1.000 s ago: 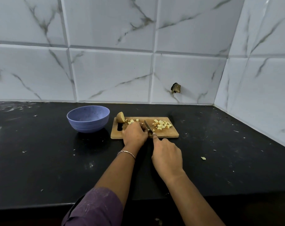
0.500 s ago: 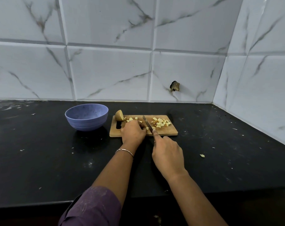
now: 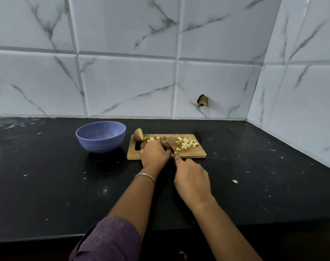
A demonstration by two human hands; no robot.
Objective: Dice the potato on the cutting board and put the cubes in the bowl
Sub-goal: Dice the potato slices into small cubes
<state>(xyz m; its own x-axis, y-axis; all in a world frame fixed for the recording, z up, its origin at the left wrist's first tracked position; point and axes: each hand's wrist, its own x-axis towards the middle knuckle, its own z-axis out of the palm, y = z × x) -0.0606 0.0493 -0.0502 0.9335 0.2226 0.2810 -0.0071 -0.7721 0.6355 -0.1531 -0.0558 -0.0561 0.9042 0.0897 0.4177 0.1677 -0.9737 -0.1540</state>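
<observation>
A wooden cutting board [image 3: 196, 154] lies on the black counter. A potato half [image 3: 138, 134] stands at its far left corner. A pile of pale cubes [image 3: 186, 143] sits on the board's right part, and a few more cubes [image 3: 152, 138] lie beyond my left hand. My left hand [image 3: 154, 154] holds down a potato piece that it mostly hides. My right hand [image 3: 192, 180] grips a knife [image 3: 169, 144], forefinger along its spine, the blade right beside my left fingers. The blue bowl [image 3: 101, 136] stands left of the board; nothing shows inside it.
A stray potato bit [image 3: 234, 181] lies on the counter to the right of my right hand. Tiled walls close off the back and the right side. Small crumbs dot the black counter [image 3: 47, 176].
The knife blade has shifted slightly along the board beside my left fingers. Both hands stay in place.
</observation>
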